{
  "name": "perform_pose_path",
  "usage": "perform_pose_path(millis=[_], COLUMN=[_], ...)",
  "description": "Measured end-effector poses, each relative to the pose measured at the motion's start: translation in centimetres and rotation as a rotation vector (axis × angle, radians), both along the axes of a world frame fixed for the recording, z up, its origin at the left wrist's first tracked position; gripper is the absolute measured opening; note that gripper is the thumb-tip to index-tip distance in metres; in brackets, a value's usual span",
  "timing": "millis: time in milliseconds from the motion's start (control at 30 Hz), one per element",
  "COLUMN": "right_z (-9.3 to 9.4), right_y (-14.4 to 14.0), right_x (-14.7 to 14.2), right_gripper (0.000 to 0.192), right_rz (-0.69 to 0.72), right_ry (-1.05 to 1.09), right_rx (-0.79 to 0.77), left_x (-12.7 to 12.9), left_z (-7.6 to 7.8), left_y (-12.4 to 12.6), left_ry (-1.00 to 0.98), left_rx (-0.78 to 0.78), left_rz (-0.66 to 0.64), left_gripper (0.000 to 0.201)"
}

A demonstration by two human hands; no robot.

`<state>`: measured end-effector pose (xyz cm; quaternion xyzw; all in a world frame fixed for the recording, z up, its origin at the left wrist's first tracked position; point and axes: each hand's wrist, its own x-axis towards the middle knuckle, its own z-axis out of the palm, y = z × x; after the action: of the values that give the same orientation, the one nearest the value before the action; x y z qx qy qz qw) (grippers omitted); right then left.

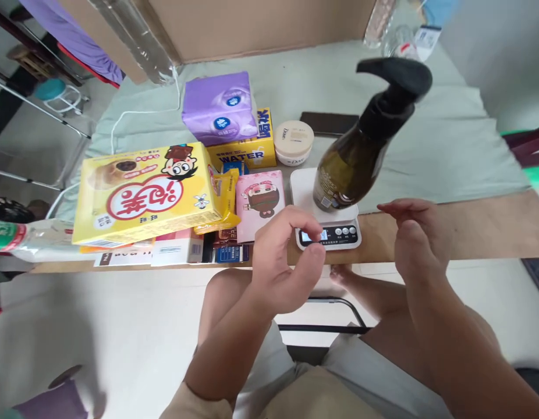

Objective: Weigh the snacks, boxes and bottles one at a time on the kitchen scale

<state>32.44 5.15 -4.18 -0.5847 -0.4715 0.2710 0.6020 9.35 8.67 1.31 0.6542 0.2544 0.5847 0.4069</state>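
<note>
A dark green pump bottle [350, 166] with a black pump head stands on the white digital kitchen scale [302, 189]. The scale's lit display [311, 235] is partly covered by my left hand. My left hand [284, 262] hovers at the scale's front, thumb and index finger curved with a gap between them, holding nothing. To the right of the scale is my right hand [420, 238], held above the table's front edge with its fingers stretched toward the bottle and nothing in it. A pink box [261, 203] with a cartoon girl lies just left of the scale.
On the left lie a large yellow snack box [142, 192], a purple tissue pack [219, 107] and a yellow WATER box [265, 151]. Behind the scale are a round cream jar [293, 139] and a dark phone [328, 123]. A plastic bottle [42, 237] lies at far left.
</note>
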Motion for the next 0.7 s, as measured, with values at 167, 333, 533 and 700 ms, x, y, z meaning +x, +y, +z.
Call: perform_pose_path(millis=[167,333,533,700], right_z=[6.0,9.2,8.2,7.8], right_y=[3.9,6.6,7.6,7.7], right_x=[-1.8,-3.7,-4.4,-4.0], right_gripper=[0.033,0.045,0.056,0.052], right_rz=[-0.020,0.064,0.029,0.056], right_ry=[-0.097,-0.185,-0.285,-0.272], right_rx=[0.150,0.040,-0.122,-0.110], left_x=[-2.4,-4.1,-4.2,-3.8], left_z=[0.1,0.6,0.7,0.8], left_y=[-0.2,-0.3,0.0,0.2], left_ry=[-0.201,-0.368,-0.407,-0.419], left_rx=[0.032,-0.231,-0.479,-0.545], left_rz=[0.096,-0.120,-0.299,-0.298], left_gripper=[0.019,0.027,0.046,0.046])
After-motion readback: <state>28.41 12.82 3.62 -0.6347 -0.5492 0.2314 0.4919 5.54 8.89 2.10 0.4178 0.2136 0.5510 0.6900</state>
